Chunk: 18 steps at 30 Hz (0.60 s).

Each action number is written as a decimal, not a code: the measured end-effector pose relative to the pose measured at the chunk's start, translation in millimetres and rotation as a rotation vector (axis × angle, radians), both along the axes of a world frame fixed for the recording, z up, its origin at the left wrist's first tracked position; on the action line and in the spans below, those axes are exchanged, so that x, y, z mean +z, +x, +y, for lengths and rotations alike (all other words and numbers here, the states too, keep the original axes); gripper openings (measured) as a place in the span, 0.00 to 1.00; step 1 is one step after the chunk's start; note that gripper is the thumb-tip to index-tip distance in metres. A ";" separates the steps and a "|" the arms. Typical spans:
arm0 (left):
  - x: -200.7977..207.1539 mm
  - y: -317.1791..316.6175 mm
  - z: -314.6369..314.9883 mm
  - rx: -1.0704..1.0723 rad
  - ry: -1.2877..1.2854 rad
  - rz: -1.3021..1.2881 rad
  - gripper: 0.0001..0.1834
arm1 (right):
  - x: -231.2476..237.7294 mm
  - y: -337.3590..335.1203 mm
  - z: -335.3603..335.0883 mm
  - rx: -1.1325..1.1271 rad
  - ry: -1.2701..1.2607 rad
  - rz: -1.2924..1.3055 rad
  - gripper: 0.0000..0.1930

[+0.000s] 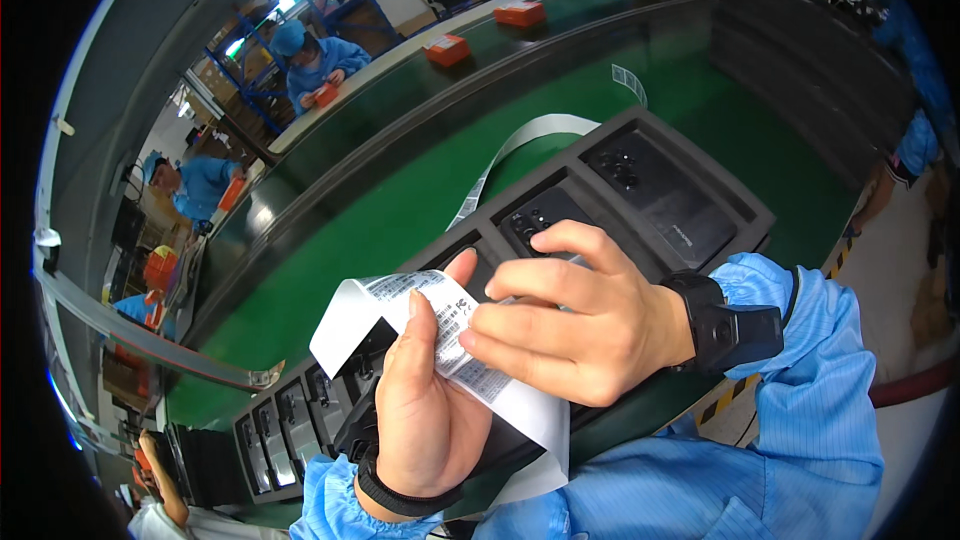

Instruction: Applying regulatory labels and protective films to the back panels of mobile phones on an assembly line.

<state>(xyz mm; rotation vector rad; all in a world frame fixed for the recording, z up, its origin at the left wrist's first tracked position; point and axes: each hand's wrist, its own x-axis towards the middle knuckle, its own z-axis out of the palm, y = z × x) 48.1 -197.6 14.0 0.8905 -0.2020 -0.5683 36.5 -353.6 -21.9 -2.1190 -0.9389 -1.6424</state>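
Note:
A white strip of printed labels [448,342] runs across my left hand, its loose ends curling up at the left and hanging down toward my lap. My left hand [425,420] is closed on the strip, thumb pressed on its printed face. My right hand [575,325] touches the strip with its lower fingertips, while its index finger is raised and bent; its thumb is hidden. Just beyond my hands lies a dark foam tray [760,215] with compartments. Black phones with camera lenses, one a large black phone [665,200], lie in it.
Another strip of labels [530,128] curls over the green belt [390,210]. A second dark tray [262,492] with several phones lies at the lower left. Orange boxes [520,13] stand along the far line, where several people in blue work. A metal rail [180,345] juts in from the left.

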 end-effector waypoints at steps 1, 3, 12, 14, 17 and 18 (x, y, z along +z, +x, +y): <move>0.2 -0.6 -1.1 -0.002 -0.035 0.029 0.26 | -0.5 -2.6 -2.2 -0.003 -0.032 -0.023 0.13; -0.2 3.7 0.6 -0.065 -0.079 -0.002 0.26 | -3.3 -4.7 -5.1 0.024 -0.064 -0.078 0.13; 31.5 33.8 -21.3 -0.060 0.545 -0.675 0.17 | 33.8 -16.6 -75.0 0.407 0.252 0.277 0.11; 14.8 31.2 -33.7 -0.242 0.828 -0.812 0.15 | 35.8 -18.5 -88.6 0.301 0.222 0.293 0.14; -7.4 29.3 -44.0 -0.549 1.041 -1.263 0.15 | 35.6 -21.0 -101.9 0.246 0.300 0.356 0.13; -11.6 25.7 -46.8 -0.609 1.129 -1.295 0.15 | 33.8 -19.4 -107.6 0.244 0.302 0.361 0.13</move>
